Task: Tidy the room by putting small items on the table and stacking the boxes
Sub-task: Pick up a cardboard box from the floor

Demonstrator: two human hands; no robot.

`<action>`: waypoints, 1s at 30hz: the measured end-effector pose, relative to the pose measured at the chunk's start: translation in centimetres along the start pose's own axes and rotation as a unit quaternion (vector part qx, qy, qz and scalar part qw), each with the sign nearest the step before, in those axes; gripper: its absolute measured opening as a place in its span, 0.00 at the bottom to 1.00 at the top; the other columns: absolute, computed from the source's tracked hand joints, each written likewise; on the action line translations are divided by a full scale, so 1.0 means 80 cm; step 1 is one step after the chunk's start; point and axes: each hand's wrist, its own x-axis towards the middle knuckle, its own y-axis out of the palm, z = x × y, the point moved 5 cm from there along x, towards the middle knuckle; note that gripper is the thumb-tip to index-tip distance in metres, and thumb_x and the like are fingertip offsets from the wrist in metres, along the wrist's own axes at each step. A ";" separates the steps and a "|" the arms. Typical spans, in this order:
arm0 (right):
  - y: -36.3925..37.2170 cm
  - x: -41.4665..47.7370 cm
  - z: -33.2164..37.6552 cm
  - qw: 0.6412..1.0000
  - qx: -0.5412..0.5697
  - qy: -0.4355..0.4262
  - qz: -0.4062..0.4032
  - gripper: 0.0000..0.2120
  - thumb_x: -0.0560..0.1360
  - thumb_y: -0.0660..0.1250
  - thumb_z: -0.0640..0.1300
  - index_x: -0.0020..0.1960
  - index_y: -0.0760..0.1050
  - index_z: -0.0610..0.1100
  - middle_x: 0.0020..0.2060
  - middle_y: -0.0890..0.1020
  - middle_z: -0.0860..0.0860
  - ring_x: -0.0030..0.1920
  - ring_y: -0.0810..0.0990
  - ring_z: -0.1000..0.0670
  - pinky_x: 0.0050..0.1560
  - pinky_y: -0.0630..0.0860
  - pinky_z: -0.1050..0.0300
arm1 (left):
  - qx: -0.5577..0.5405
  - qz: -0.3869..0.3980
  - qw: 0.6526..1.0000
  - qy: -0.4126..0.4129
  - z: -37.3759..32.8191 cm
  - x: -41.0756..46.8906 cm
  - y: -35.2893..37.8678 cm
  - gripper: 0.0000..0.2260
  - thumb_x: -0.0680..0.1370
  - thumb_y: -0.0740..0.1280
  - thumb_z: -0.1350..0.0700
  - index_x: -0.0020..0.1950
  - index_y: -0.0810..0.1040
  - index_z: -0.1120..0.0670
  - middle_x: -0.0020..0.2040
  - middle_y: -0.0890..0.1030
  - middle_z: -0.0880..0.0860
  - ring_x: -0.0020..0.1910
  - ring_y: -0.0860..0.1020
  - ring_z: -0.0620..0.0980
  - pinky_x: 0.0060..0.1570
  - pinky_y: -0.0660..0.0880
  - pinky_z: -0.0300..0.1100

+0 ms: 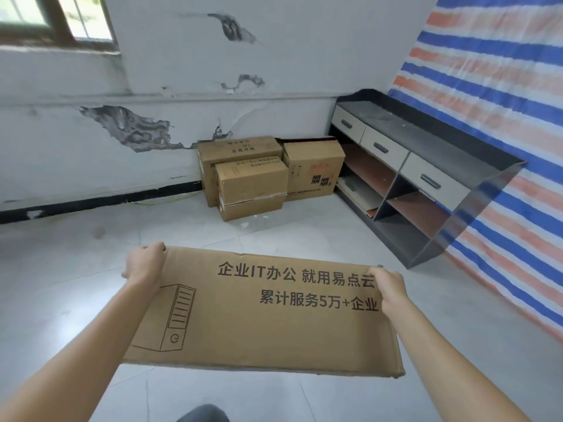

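Observation:
A large brown cardboard box (262,312) with black printed characters and a drawing of a computer tower is held up in front of me, above the floor. My left hand (145,263) grips its far left corner. My right hand (391,292) grips its right edge. Against the far wall, a group of cardboard boxes stands in the corner: a big one (234,147) at the back, a smaller one (251,181) on a flat one (253,208) in front, and a printed one (313,167) to the right.
A dark cabinet (426,147) with three pale drawers and open shelves stands along the right wall, in front of a striped blue, orange and white tarp (502,86). Grey floor tiles (91,284) lie between me and the boxes. A window (54,19) is at the upper left.

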 end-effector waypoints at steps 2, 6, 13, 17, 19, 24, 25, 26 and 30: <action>0.023 0.034 0.017 1.000 0.003 -0.001 0.021 0.03 0.69 0.64 0.40 0.39 0.71 0.40 0.42 0.78 0.41 0.48 0.76 0.41 0.44 0.70 0.52 | -0.006 -0.030 0.999 -0.011 -0.001 0.013 0.013 0.10 0.76 0.62 0.57 0.50 0.79 0.60 0.54 0.78 0.64 0.60 0.70 0.64 0.61 0.65 0.50; 0.077 0.093 0.058 0.999 -0.015 -0.008 0.035 0.04 0.70 0.64 0.39 0.43 0.71 0.38 0.42 0.77 0.41 0.47 0.75 0.41 0.44 0.69 0.52 | 0.008 -0.051 0.998 -0.022 -0.024 0.059 0.047 0.14 0.77 0.61 0.57 0.58 0.78 0.62 0.60 0.76 0.64 0.63 0.68 0.63 0.62 0.62 0.49; 0.171 0.205 0.152 0.998 -0.030 -0.006 0.056 0.04 0.73 0.62 0.35 0.47 0.71 0.36 0.43 0.76 0.40 0.45 0.74 0.43 0.41 0.69 0.53 | 0.032 -0.012 0.997 -0.069 -0.110 0.193 0.138 0.17 0.77 0.60 0.55 0.61 0.73 0.65 0.64 0.70 0.66 0.65 0.64 0.62 0.60 0.63 0.48; 0.192 0.276 0.212 0.999 -0.038 -0.011 0.026 0.08 0.74 0.62 0.37 0.52 0.73 0.35 0.47 0.77 0.41 0.48 0.75 0.42 0.43 0.71 0.53 | 0.029 0.021 0.997 -0.064 -0.177 0.255 0.212 0.19 0.77 0.60 0.53 0.63 0.71 0.64 0.65 0.69 0.65 0.65 0.63 0.62 0.56 0.64 0.48; 0.196 0.306 0.228 0.999 -0.037 -0.005 0.001 0.11 0.73 0.64 0.40 0.52 0.73 0.37 0.51 0.78 0.42 0.53 0.76 0.40 0.53 0.74 0.47 | 0.022 0.036 0.997 -0.059 -0.202 0.279 0.248 0.19 0.77 0.60 0.53 0.64 0.71 0.63 0.65 0.69 0.64 0.65 0.63 0.62 0.56 0.64 0.48; 0.189 0.367 0.240 0.998 -0.011 0.031 -0.057 0.14 0.73 0.64 0.38 0.58 0.73 0.36 0.53 0.77 0.42 0.55 0.75 0.40 0.51 0.70 0.49 | -0.003 0.030 0.999 -0.041 -0.234 0.306 0.326 0.14 0.76 0.58 0.55 0.56 0.78 0.57 0.61 0.74 0.61 0.63 0.65 0.62 0.61 0.62 0.51; 0.190 0.382 0.244 0.998 -0.004 0.033 -0.062 0.13 0.74 0.63 0.37 0.58 0.73 0.35 0.52 0.76 0.43 0.54 0.74 0.41 0.50 0.69 0.50 | -0.006 0.025 0.999 -0.038 -0.243 0.313 0.343 0.14 0.77 0.57 0.55 0.56 0.78 0.57 0.61 0.74 0.61 0.63 0.65 0.62 0.62 0.62 0.51; 0.191 0.398 0.249 0.997 0.001 0.034 -0.067 0.11 0.74 0.63 0.36 0.56 0.73 0.36 0.50 0.75 0.44 0.52 0.73 0.42 0.49 0.68 0.51 | -0.005 0.024 0.999 -0.036 -0.255 0.320 0.360 0.14 0.76 0.57 0.55 0.56 0.78 0.56 0.61 0.74 0.60 0.63 0.65 0.62 0.62 0.62 0.51; 0.209 0.485 0.283 0.998 0.016 0.031 -0.061 0.09 0.74 0.62 0.37 0.54 0.73 0.36 0.46 0.76 0.43 0.47 0.72 0.43 0.44 0.67 0.53 | -0.010 0.029 0.999 -0.043 -0.301 0.359 0.434 0.17 0.73 0.58 0.52 0.56 0.78 0.57 0.60 0.75 0.61 0.62 0.66 0.62 0.64 0.66 0.57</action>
